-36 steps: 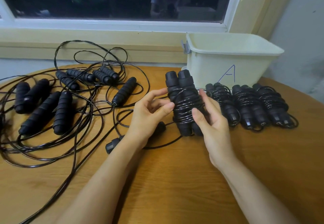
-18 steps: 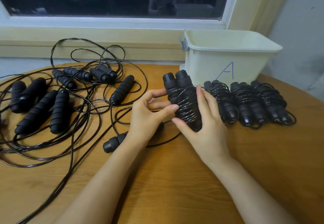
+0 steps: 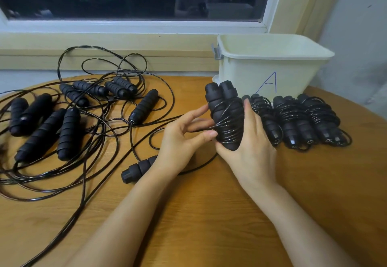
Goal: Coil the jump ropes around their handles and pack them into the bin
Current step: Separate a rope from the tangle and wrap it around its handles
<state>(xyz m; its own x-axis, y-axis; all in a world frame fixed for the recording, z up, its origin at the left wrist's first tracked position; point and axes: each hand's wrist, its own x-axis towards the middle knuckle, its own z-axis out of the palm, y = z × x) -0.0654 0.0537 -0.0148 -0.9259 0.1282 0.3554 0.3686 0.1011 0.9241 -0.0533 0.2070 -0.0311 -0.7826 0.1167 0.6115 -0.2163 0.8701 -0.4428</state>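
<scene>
**Status.** The task is partly complete. Coiling is in progress on one rope, and no bundle can be confirmed as packed because the interior of the bin (image 3: 247,72) is hidden from this angle.

**Hand state.**
- The right hand (image 3: 251,151) grips the held bundle (image 3: 226,116), with its fingers curled behind the two paired handles and its thumb at the base. The bundle stands nearly upright, clear of the table (image 3: 209,214).
- The left hand (image 3: 180,141) is half-curled, with its fingertips against the wraps. A strand of the cord (image 3: 213,127) runs between those fingers and appears to be pinched there. This is judged to be the final tuck.

**Count.**
- Held bundle: one, between the fingers of both hands.
- Finished bundles (image 3: 293,120): three. They lie side by side just beyond the backs of the right fingers, in front of the bin.
- Loose handles (image 3: 144,105): ten, which suggests five uncoiled ropes. Nine lie outboard of the left fingers, tangled in slack cord. One lies beneath the left wrist.
- Bin: one, marked "A", beyond the right fingertips.

**Remaining work.** Secure the held bundle, coil the five loose ropes, and place all the bundles in the bin.
</scene>
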